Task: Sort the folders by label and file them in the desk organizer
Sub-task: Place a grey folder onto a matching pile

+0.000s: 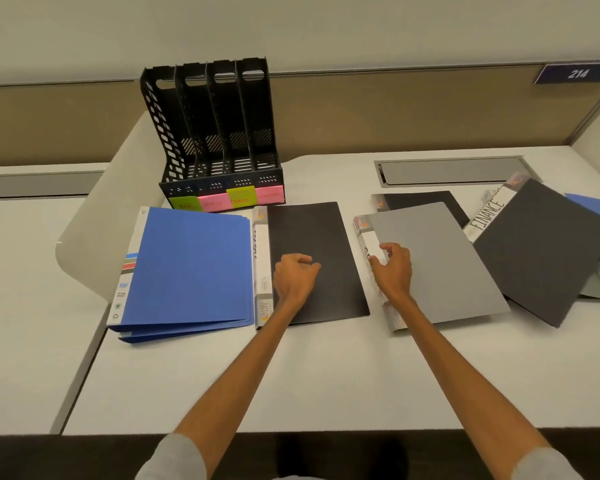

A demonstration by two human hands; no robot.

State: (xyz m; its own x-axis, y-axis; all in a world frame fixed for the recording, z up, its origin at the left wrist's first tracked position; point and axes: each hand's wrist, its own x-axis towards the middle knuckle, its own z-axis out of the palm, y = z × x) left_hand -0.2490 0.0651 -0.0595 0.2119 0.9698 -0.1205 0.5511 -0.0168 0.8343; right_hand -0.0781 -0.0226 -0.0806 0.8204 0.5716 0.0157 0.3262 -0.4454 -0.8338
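On the white worktop (pixel 326 368), both hands rest on folders lying flat. The left hand (pixel 296 276) is loosely curled, fingers bent under, knuckles and fingertips down on the cover of a black folder (pixel 312 230); it grips nothing. The right hand (pixel 392 268) is half open, its fingers hooked over the white spine edge of a grey folder (pixel 437 258), thumb apart from them; whether it is pinching the edge or only touching it I cannot tell.

The black folder lies just beside a stack of blue folders (pixel 191 265) on its left. The grey folder overlaps another dark folder (pixel 426 202) behind it. Further right, a tilted black folder (pixel 541 247) bears "FINANCE" on its spine, and more folders beyond it are cut off by the frame edge.

The black desk organizer (pixel 219 133) stands upright behind the blue stack, four slots, with green and pink sticky labels (pixel 226 199) along its front. Their writing is too blurred to read. The black folder's spine lettering is only partly legible, and the right hand covers part of the grey folder's spine.
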